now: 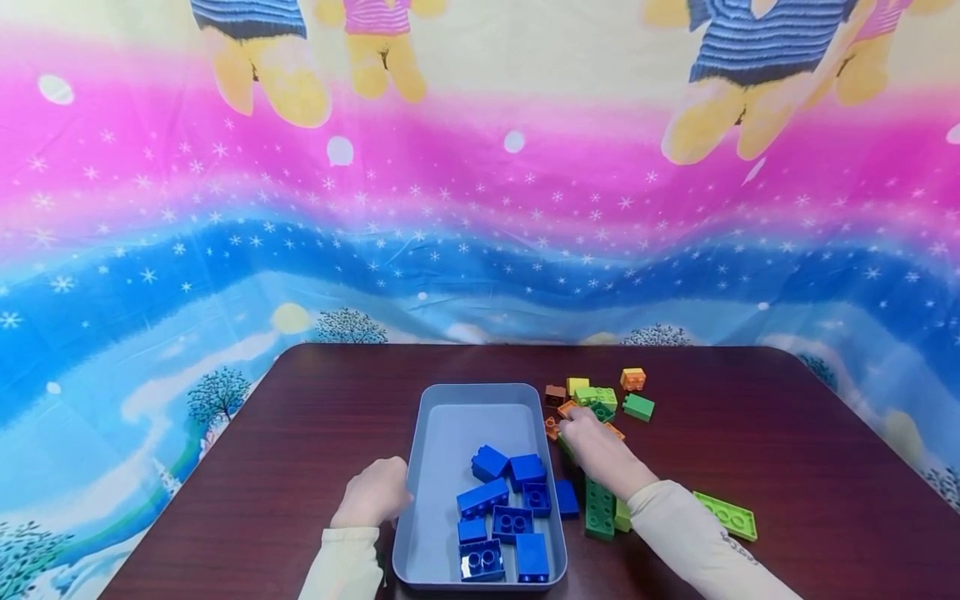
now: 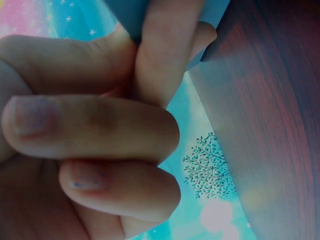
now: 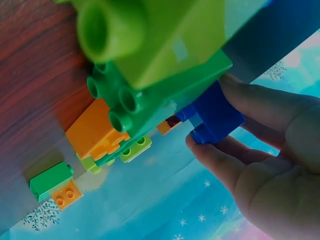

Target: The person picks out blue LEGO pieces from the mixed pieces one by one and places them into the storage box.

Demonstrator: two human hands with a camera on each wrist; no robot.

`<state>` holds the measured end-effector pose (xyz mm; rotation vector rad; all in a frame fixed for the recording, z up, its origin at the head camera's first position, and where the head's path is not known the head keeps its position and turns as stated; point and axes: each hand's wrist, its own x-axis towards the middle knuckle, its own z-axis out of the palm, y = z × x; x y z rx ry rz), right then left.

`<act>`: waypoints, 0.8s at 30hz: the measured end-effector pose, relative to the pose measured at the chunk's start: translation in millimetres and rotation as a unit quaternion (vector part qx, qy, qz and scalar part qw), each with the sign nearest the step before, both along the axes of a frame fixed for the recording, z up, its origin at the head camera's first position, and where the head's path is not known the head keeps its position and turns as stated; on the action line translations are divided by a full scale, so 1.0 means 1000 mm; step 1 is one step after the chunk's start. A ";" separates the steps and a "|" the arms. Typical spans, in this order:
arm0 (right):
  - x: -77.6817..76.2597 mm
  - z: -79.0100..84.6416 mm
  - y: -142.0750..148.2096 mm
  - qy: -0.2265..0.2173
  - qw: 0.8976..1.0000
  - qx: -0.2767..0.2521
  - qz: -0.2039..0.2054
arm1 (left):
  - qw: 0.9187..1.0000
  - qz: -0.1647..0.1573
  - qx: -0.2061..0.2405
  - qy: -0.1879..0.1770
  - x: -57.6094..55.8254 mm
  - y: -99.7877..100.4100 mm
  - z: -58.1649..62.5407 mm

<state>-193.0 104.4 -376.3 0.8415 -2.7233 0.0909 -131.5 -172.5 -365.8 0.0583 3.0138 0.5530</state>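
Note:
A grey tray (image 1: 480, 396) holds several blue bricks (image 1: 482, 498) in its near half. At its left rim, my left hand (image 1: 372, 492) has curled fingers and pinches the wall; the left wrist view shows the finger and thumb on the tray's edge (image 2: 212, 12). My right hand (image 1: 603, 454) reaches over the loose bricks to the right of the tray. In the right wrist view its thumb and fingers pinch a blue brick (image 3: 220, 115), which the hand hides in the head view. Close by are a green brick (image 3: 165, 90) and an orange brick (image 3: 92, 127).
Around the right hand lie a long green brick (image 1: 599, 508), a lime brick (image 1: 596, 397), a yellow brick (image 1: 577, 386) and a brown brick (image 1: 555, 395). Another blue brick (image 1: 567, 498) lies against the tray's right side. A lime plate (image 1: 725, 516) is under the right forearm's far side.

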 end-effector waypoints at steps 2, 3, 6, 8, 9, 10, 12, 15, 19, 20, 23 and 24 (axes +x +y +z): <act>0.001 0.001 0.001 0.008 1.000 -0.004 0.006 | 1.000 -0.001 0.000 0.001 0.000 0.000 0.000; 0.001 0.001 0.002 0.013 1.000 -0.007 0.009 | 1.000 -0.001 0.000 0.002 0.000 0.000 0.000; 0.002 0.000 0.002 0.028 0.999 -0.012 0.012 | 1.000 0.000 0.000 0.001 0.000 0.000 0.000; 0.002 0.000 0.002 0.033 0.999 -0.009 0.008 | 1.000 0.001 0.000 -0.001 0.000 0.000 0.001; 0.003 0.000 0.002 0.035 0.999 -0.007 0.005 | 1.000 0.001 0.000 -0.001 0.000 0.000 0.001; 0.003 0.000 0.002 0.038 0.999 -0.003 0.002 | 1.000 0.002 0.000 -0.001 0.000 0.000 0.001; 0.003 0.001 0.001 0.041 0.999 0.002 -0.002 | 1.000 0.002 0.000 -0.001 0.000 0.000 0.001; 0.003 0.001 0.000 0.047 0.999 -0.001 -0.005 | 1.000 0.000 -0.002 0.000 0.000 0.000 0.001; 0.001 0.001 -0.001 0.049 0.999 -0.014 -0.014 | 1.000 -0.001 -0.001 0.000 0.000 0.001 0.000; 0.001 0.002 -0.001 0.049 0.999 -0.017 -0.016 | 1.000 0.000 0.000 -0.001 0.000 0.000 0.000; 0.001 0.003 -0.003 0.049 0.998 -0.024 -0.019 | 1.000 0.002 0.004 -0.002 0.000 0.000 0.000; 0.001 0.004 -0.003 0.049 0.998 -0.026 -0.019 | 1.000 0.002 0.005 -0.002 0.000 0.000 0.000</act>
